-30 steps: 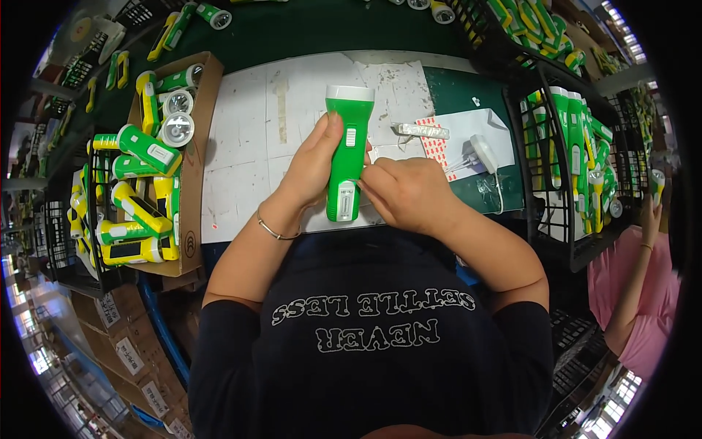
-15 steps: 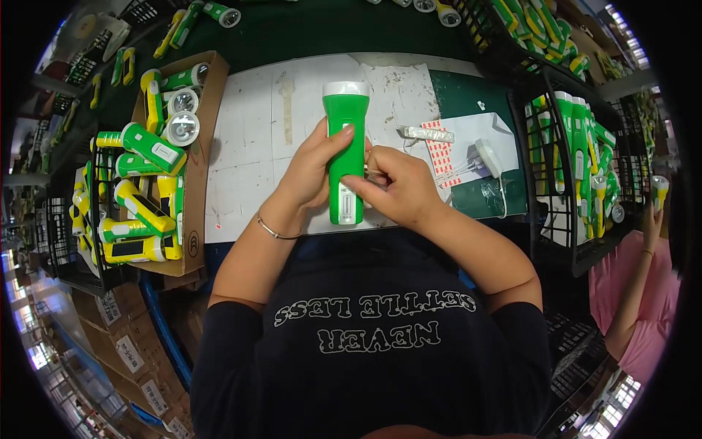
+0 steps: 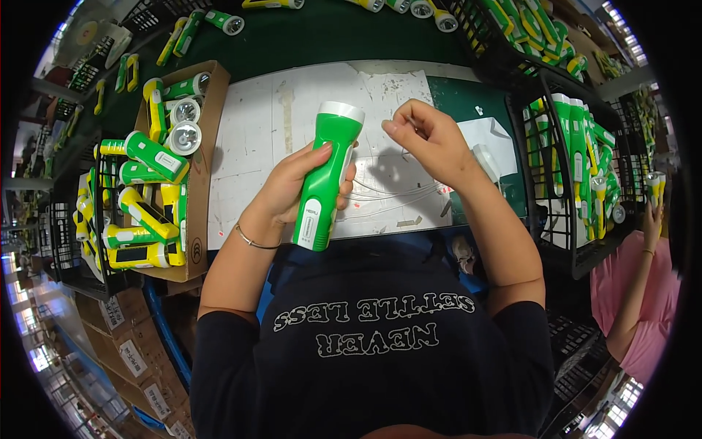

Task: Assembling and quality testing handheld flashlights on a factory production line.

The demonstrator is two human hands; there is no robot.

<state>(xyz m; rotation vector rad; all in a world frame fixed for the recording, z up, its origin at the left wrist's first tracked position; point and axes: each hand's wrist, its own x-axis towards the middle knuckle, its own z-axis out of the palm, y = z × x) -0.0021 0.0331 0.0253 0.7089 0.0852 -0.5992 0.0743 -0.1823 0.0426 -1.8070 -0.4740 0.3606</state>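
Observation:
A green flashlight (image 3: 327, 175) with a white head ring and a pale label near its tail is wrapped in my left hand (image 3: 292, 179). It tilts over the white work surface, head pointing away from me. To its right, my right hand (image 3: 431, 143) is raised apart from it, fingers curled in and thumb near the index finger. Whatever those fingers may hold is too small to make out. Thin white cords (image 3: 398, 196) run between the flashlight's side and a white charger block (image 3: 485, 161), passing below my right hand.
A cardboard box (image 3: 212, 110) of green and yellow flashlights stands at left against a black crate (image 3: 102, 212). More flashlights fill a black crate (image 3: 574, 241) at right. Several lie on the dark green table (image 3: 292, 40). A co-worker in pink (image 3: 632, 293) holds a flashlight at far right.
My right hand has left the flashlight and risen to the right. My left hand has tilted the flashlight and shifted slightly left and toward me. The foil-like strip is now hidden from view.

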